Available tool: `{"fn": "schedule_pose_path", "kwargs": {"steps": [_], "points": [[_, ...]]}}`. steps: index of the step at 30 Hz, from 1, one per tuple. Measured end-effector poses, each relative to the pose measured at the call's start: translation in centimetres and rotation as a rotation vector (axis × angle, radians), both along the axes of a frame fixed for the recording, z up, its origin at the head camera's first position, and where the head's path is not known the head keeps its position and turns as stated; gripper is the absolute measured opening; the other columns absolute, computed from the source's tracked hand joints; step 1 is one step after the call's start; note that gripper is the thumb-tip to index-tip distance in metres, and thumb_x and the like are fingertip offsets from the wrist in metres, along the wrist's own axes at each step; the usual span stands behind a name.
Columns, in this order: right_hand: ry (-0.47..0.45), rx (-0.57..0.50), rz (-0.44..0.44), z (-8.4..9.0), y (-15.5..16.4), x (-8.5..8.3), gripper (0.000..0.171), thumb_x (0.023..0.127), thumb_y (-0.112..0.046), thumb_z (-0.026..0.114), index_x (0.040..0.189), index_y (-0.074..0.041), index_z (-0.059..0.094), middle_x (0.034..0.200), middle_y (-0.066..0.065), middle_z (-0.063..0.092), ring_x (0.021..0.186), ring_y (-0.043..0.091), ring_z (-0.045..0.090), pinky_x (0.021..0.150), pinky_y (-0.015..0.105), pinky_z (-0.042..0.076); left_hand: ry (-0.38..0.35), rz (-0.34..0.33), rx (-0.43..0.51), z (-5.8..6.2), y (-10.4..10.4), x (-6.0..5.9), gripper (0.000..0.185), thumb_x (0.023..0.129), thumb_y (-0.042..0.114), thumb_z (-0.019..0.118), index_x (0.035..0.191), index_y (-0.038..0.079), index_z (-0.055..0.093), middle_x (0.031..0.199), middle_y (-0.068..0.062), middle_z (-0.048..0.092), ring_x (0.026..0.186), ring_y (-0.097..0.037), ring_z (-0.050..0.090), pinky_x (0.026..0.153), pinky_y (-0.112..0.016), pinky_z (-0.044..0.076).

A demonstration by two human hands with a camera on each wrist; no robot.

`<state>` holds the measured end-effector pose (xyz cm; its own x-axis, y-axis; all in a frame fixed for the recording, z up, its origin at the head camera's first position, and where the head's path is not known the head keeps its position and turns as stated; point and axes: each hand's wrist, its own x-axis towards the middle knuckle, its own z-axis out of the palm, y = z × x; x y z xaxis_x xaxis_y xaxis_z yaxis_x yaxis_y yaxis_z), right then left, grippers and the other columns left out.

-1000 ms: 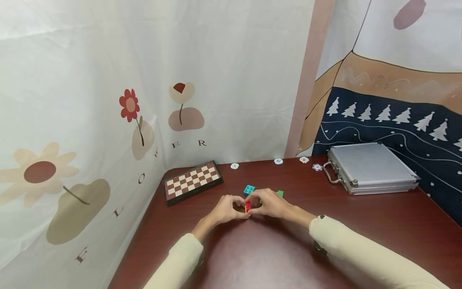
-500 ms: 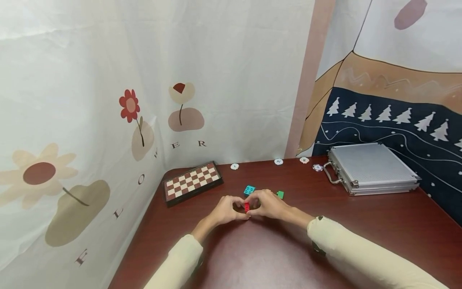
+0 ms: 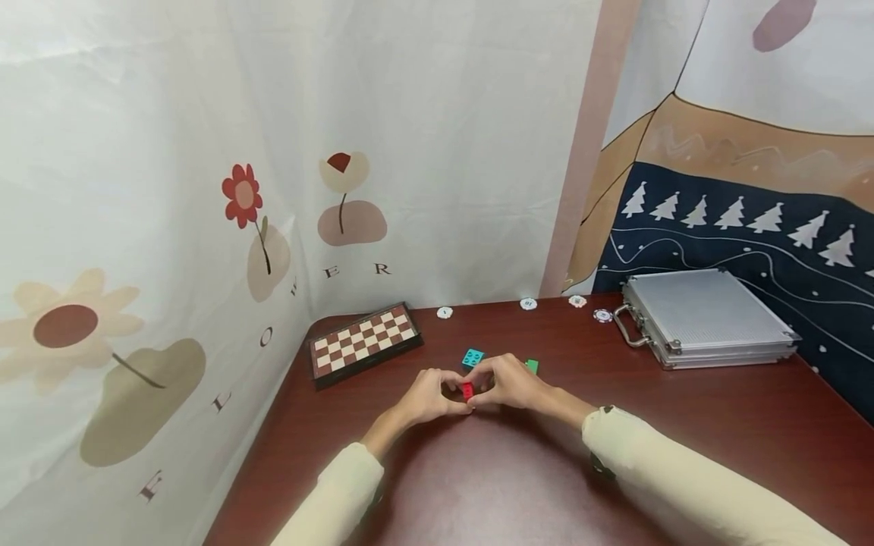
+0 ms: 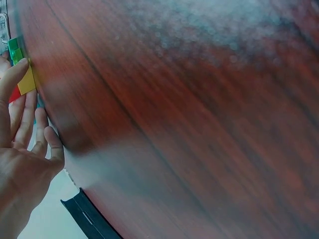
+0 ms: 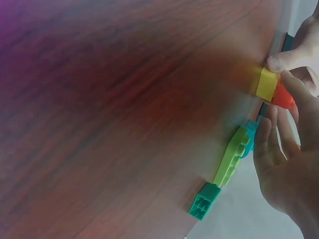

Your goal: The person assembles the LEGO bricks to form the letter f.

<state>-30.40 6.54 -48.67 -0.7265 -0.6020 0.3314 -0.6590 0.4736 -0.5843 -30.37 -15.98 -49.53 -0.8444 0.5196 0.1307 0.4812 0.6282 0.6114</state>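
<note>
My left hand [image 3: 426, 396] and right hand [image 3: 510, 383] meet over the table, with two toy building bricks between their fingertips. In the right wrist view, a yellow brick [image 5: 266, 84] sits flush against a red brick [image 5: 282, 96]. The left thumb and fingers pinch the yellow one, while the right thumb and fingers pinch the red one. Only the red brick's studded face shows in the head view. Just beyond the hands lie a teal brick [image 3: 473, 357] and a green brick [image 3: 532, 366]. A long lime brick [image 5: 231, 157] lies between them, mostly hidden by the right hand from above.
At the back left lies a checkered game board [image 3: 365, 343] in a dark frame. A silver case [image 3: 706, 315] with a handle stands at the back right. Several poker chips [image 3: 528, 304] line the rear table edge, against printed cloth walls.
The held bricks have turned slightly: a yellow edge showed beside the red earlier, and now only red faces the head camera. Both hands stay in nearly the same place.
</note>
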Motion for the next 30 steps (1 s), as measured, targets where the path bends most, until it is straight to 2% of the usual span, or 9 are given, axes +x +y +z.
{"fn": "schedule_pose_path", "kwargs": {"steps": [6, 14, 20, 26, 30], "points": [[0.034, 0.015, -0.042, -0.2, 0.1, 0.4, 0.033, 0.079, -0.03, 0.093, 0.108, -0.018, 0.082, 0.097, -0.01, 0.077, 0.079, 0.007, 0.066, 0.067, 0.022, 0.053, 0.002, -0.004, 0.015, 0.2, 0.1, 0.2, 0.036, 0.077, 0.031, 0.093, 0.106, 0.014, 0.08, 0.088, 0.006, 0.072, 0.086, -0.01, 0.063, 0.078, -0.029, 0.053], [0.159, 0.121, -0.055, -0.6, 0.2, 1.1, 0.041, 0.084, -0.039, 0.089, 0.119, -0.021, 0.078, 0.113, -0.008, 0.075, 0.102, 0.012, 0.065, 0.09, 0.039, 0.055, 0.002, 0.002, -0.002, 0.0, -0.1, 0.4, 0.035, 0.078, 0.031, 0.092, 0.106, 0.014, 0.079, 0.09, 0.005, 0.07, 0.087, -0.012, 0.062, 0.079, -0.029, 0.052], [0.171, 0.135, -0.025, 0.0, 1.2, 1.3, 0.043, 0.085, -0.035, 0.087, 0.124, -0.019, 0.076, 0.113, -0.005, 0.074, 0.105, 0.016, 0.066, 0.089, 0.038, 0.057, 0.002, -0.003, -0.025, 0.1, 0.0, 0.5, 0.034, 0.08, 0.033, 0.091, 0.105, 0.013, 0.078, 0.092, 0.005, 0.071, 0.09, -0.014, 0.062, 0.081, -0.031, 0.052], [0.143, 0.144, -0.086, 1.1, 3.1, 1.0, 0.035, 0.087, -0.027, 0.087, 0.119, -0.017, 0.078, 0.112, -0.002, 0.074, 0.102, 0.019, 0.068, 0.084, 0.041, 0.059, -0.01, 0.005, -0.028, 0.3, 0.2, 0.6, 0.038, 0.079, 0.034, 0.091, 0.108, 0.011, 0.078, 0.092, 0.004, 0.069, 0.09, -0.014, 0.062, 0.081, -0.031, 0.052], [0.154, 0.167, -0.114, 1.3, 4.7, 0.4, 0.034, 0.087, -0.027, 0.086, 0.118, -0.015, 0.078, 0.111, 0.0, 0.074, 0.095, 0.02, 0.068, 0.077, 0.036, 0.057, -0.022, 0.013, -0.03, 0.4, 0.2, 0.7, 0.041, 0.079, 0.033, 0.092, 0.11, 0.01, 0.077, 0.093, 0.003, 0.069, 0.091, -0.015, 0.061, 0.082, -0.031, 0.051]]}}
